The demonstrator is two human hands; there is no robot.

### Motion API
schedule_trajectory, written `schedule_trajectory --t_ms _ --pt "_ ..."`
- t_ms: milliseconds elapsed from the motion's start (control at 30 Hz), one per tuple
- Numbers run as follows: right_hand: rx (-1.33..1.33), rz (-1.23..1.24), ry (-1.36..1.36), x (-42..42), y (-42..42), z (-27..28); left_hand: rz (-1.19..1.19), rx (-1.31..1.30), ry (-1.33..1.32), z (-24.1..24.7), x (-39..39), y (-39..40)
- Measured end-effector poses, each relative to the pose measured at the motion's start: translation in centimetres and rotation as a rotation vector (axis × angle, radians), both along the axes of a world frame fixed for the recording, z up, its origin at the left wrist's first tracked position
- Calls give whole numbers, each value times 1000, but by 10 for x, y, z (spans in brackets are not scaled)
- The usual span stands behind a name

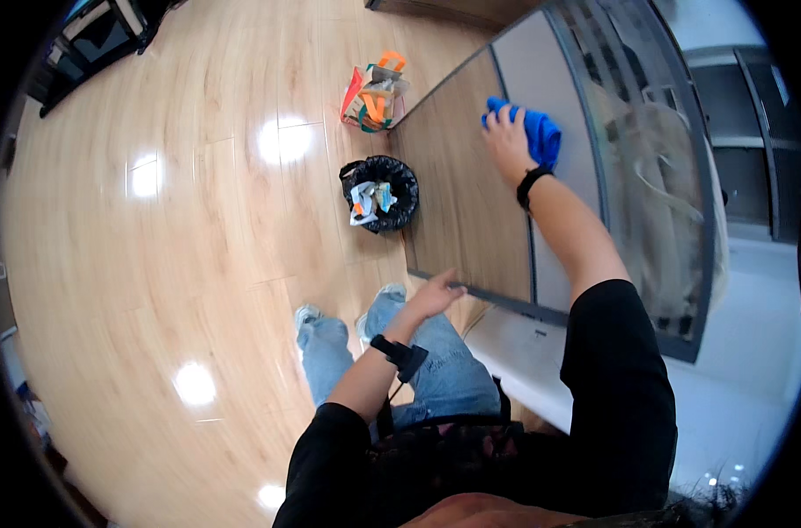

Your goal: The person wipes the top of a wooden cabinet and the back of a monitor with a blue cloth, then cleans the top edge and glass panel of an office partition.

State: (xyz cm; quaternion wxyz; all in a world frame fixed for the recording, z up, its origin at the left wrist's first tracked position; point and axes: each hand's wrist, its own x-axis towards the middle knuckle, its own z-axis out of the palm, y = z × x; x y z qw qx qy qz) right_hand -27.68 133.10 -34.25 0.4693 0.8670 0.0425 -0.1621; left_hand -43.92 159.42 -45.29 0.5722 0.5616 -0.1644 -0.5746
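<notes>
My right hand (508, 145) holds a folded blue cloth (543, 135) against the pale grey panel (539, 63) of an upright partition, close to its wood-grain lower panel (466, 191). Above the grey strip, the partition has a glass pane (658, 158) in a dark frame. My left hand (438, 294) is at the partition's near edge with its fingers apart and nothing in it. Whether those fingers touch the frame cannot be told.
A waste bin (408, 198) lined with a black bag stands on the wood-look floor (229, 231) beside the partition, with wrappers in it. Beyond it is a paper bag (354, 99) with orange handles. A dark-framed piece of furniture (100, 49) stands at the far left.
</notes>
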Motion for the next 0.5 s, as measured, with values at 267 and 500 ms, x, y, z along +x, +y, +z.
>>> schedule_trajectory --t_ms 267,500 --pt "135 -92 436 -242 84 22 254 123 166 89 21 131" --pt "252 -112 252 -263 104 179 174 259 169 118 -7 190"
